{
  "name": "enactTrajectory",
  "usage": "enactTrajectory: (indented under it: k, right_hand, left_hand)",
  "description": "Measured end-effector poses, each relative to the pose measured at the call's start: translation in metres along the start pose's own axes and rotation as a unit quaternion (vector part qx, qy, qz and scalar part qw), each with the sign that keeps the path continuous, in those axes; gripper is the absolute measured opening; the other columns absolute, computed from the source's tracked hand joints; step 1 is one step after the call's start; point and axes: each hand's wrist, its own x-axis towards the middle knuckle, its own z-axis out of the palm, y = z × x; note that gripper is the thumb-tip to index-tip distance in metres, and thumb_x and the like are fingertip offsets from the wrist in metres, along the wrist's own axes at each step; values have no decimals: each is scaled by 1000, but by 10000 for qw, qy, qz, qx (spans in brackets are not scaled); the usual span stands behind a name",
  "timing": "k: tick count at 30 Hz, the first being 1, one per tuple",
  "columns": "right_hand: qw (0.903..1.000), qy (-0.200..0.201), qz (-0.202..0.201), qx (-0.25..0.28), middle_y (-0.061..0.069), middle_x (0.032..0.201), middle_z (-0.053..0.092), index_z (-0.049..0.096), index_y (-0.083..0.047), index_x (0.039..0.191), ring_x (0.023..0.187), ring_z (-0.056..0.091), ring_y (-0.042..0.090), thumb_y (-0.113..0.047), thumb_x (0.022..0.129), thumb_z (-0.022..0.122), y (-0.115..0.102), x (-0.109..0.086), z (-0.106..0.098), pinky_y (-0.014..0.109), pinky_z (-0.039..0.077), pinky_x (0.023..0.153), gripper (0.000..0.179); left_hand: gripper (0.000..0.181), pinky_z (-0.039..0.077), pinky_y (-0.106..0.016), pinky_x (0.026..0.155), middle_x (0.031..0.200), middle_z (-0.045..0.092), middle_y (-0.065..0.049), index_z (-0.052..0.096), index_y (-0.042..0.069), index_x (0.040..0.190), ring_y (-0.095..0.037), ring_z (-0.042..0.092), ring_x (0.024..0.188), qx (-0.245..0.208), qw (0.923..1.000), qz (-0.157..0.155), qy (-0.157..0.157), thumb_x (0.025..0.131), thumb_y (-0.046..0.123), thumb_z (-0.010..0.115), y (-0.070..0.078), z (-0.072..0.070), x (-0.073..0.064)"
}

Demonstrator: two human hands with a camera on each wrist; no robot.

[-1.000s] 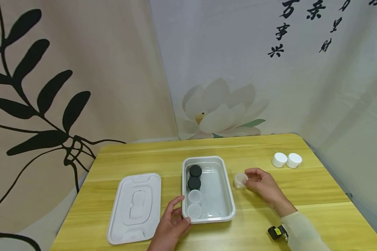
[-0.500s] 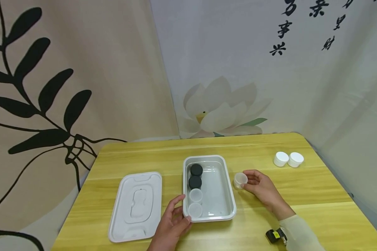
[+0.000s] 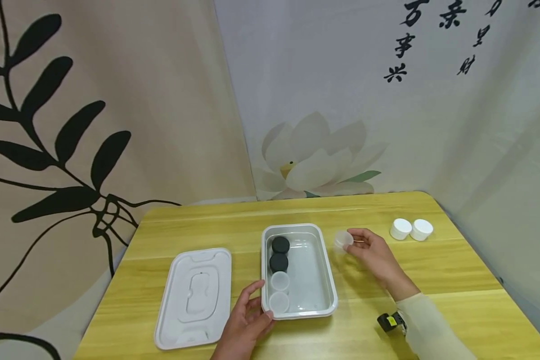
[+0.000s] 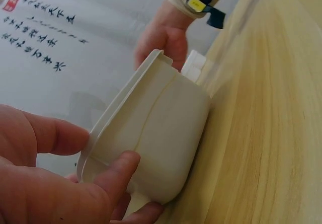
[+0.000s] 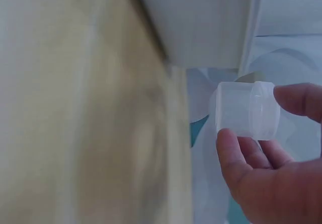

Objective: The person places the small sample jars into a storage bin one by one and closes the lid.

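Observation:
In the head view my right hand (image 3: 378,260) pinches a small clear plastic jar (image 3: 343,240) with a lid, to the right of a white plastic box (image 3: 308,270). The right wrist view shows this jar (image 5: 236,110) held above the table between thumb and fingertips. My left hand (image 3: 247,325) holds the box's near left corner. Its fingers are spread over the rim and outer wall of the box (image 4: 161,128) in the left wrist view. Along the box's left side stand two black-topped jars (image 3: 278,262) and two clear jars (image 3: 280,281) in a column.
A white lid (image 3: 200,297) lies on the wooden table (image 3: 369,320) left of the box. Two white jars (image 3: 401,229) stand side by side at the far right. Behind the table hangs a printed curtain (image 3: 315,100).
My right hand has closed on the clear jar and raised it off the table, slightly away from me. The left hand stays on the box corner.

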Motion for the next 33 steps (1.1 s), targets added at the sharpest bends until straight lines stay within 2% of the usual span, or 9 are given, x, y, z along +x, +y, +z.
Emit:
enactTrajectory:
  k: [9,16,25,33]
  right_hand:
    - [9992,55,-365,-175,22,138,62,55,0,145,123,63,31,-16,99,73,-34,14,15,20,56,91,52]
    - [9970,228,-586,-448,21,139,63,56,-2,145,130,61,38,-17,99,73,-54,19,28,36,57,99,51]
    - [9955,94,-670,-659,20,136,65,58,-1,142,127,63,39,-15,97,75,-62,23,51,41,60,97,50]
    - [9887,-6,-725,-1312,17,134,67,57,-3,144,122,65,35,-16,98,75,-66,27,72,45,62,94,51]
  left_hand:
    - [79,59,-37,100,146,45,-26,29,12,165,-20,60,121,-69,10000,1,8,97,2,68,-1,0,0]
    - [78,58,-37,101,149,42,-28,30,13,165,-22,60,123,-141,9999,58,15,97,0,67,-1,2,-1]
    - [77,59,-36,99,147,43,-28,32,13,164,-24,60,122,-1,10000,58,26,97,0,67,-2,1,0]
    - [76,60,-38,99,147,45,-28,34,14,164,-24,61,122,65,9999,-28,84,97,-1,67,-1,0,2]
